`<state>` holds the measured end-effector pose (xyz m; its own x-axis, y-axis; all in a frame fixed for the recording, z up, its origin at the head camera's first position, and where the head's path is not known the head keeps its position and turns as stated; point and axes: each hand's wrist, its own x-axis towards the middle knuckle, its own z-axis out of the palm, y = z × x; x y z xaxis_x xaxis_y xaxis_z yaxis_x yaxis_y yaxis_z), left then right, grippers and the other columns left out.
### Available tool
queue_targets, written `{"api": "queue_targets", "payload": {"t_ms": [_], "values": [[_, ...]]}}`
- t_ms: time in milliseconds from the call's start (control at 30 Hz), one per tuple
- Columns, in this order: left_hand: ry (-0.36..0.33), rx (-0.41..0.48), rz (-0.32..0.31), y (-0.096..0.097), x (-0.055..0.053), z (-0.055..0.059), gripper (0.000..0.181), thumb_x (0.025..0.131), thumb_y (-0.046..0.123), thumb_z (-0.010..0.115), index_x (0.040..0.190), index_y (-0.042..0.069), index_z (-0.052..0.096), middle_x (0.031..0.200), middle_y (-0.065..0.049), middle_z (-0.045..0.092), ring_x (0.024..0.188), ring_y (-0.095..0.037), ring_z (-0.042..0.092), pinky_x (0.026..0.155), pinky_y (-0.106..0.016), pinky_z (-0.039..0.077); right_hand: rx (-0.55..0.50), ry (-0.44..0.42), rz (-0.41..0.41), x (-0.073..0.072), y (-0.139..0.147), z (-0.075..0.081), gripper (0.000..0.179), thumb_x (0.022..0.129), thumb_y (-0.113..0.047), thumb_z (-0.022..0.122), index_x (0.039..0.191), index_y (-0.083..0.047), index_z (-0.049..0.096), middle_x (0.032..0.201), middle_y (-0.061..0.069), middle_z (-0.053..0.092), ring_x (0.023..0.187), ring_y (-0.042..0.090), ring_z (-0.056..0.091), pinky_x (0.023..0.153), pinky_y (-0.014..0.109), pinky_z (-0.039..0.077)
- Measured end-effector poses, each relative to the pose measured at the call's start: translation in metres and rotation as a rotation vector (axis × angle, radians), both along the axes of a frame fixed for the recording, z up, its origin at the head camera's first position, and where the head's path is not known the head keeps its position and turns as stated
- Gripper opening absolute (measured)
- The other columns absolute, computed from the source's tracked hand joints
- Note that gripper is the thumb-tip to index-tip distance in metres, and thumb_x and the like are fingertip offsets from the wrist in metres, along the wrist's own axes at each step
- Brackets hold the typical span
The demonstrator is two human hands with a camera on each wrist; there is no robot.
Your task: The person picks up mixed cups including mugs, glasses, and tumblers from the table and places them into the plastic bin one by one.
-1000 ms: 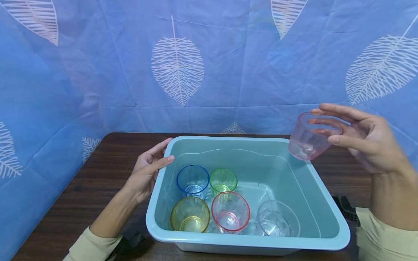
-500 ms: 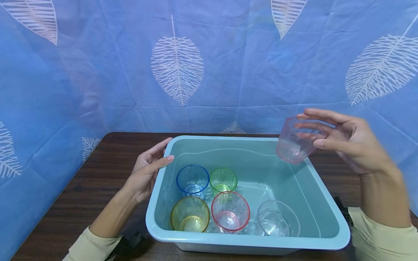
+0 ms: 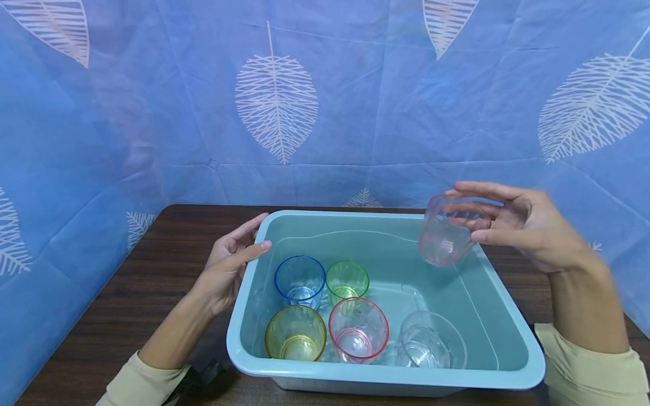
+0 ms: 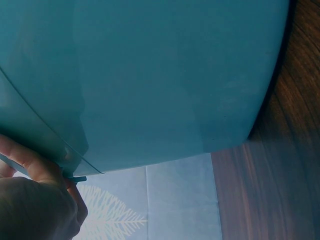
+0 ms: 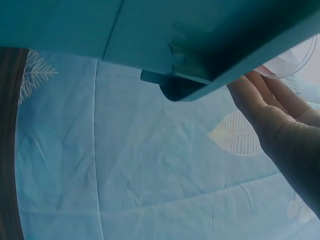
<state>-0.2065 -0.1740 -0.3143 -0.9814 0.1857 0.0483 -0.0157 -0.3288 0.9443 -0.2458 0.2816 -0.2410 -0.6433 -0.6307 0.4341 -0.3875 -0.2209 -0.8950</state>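
A pale pink cup (image 3: 444, 239) is tilted in my right hand (image 3: 528, 228), its base pointing down and left over the back right corner of a teal plastic basin (image 3: 386, 369). Thumb and fingers grip the cup near its rim. In the right wrist view only part of the cup (image 5: 292, 62) shows past the basin's edge. My left hand (image 3: 228, 265) holds the basin's left rim, thumb on top; the left wrist view shows the fingers (image 4: 30, 162) at that rim. Inside stand a blue cup (image 3: 299, 282), a green cup (image 3: 347, 282), a yellow cup (image 3: 296, 335), a red-rimmed cup (image 3: 358, 330) and a clear cup (image 3: 430, 341).
The basin stands on a dark wood table (image 3: 152, 270). Behind the table hangs a blue cloth (image 3: 355, 101) with white leaf prints. The basin's back right part shows bare floor beside the green cup.
My right hand has carried the pink cup left and somewhat down, from beyond the basin's right rim to over its back right corner. The left hand has stayed on the rim.
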Motion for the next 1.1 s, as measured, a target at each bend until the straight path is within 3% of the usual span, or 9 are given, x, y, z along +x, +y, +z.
{"api": "queue_targets", "payload": {"t_ms": [100,467,900,1100], "values": [[0.002,0.002,-0.006,0.0,0.0,0.0,0.063,0.102,0.0,0.059,0.161,0.005,0.035,0.107,-0.005,0.058,0.084,-0.01,0.075,0.067,-0.024,0.064,0.017,0.003,0.051,-0.002,-0.001,-0.003,0.072,0.085,0.038,0.044,0.152,0.014,0.037,0.149,0.02,0.056,0.133,0.03,0.06,0.1,0.036,0.059],[0.0,-0.005,-0.002,0.0,0.001,-0.001,0.063,0.103,0.001,0.06,0.161,0.006,0.035,0.108,-0.006,0.058,0.081,-0.01,0.075,0.065,-0.023,0.063,0.165,0.052,0.061,-0.002,-0.016,-0.008,0.076,0.084,0.034,0.053,0.154,0.008,0.039,0.15,0.015,0.055,0.132,0.026,0.061,0.101,0.034,0.059],[0.002,-0.007,0.0,-0.001,-0.001,0.001,0.063,0.102,0.001,0.06,0.161,0.006,0.036,0.109,-0.005,0.059,0.084,-0.011,0.076,0.068,-0.025,0.064,0.317,0.126,-0.012,0.0,-0.027,-0.006,0.073,0.086,0.026,0.062,0.154,0.007,0.041,0.152,0.012,0.054,0.131,0.024,0.06,0.106,0.033,0.055],[0.002,0.011,-0.01,-0.002,-0.001,-0.001,0.064,0.102,0.001,0.06,0.161,0.006,0.035,0.108,-0.004,0.058,0.083,-0.01,0.075,0.068,-0.025,0.064,0.361,0.144,-0.044,0.002,-0.029,-0.006,0.072,0.086,0.024,0.065,0.153,0.004,0.045,0.149,0.012,0.057,0.13,0.022,0.061,0.101,0.035,0.059]]}}
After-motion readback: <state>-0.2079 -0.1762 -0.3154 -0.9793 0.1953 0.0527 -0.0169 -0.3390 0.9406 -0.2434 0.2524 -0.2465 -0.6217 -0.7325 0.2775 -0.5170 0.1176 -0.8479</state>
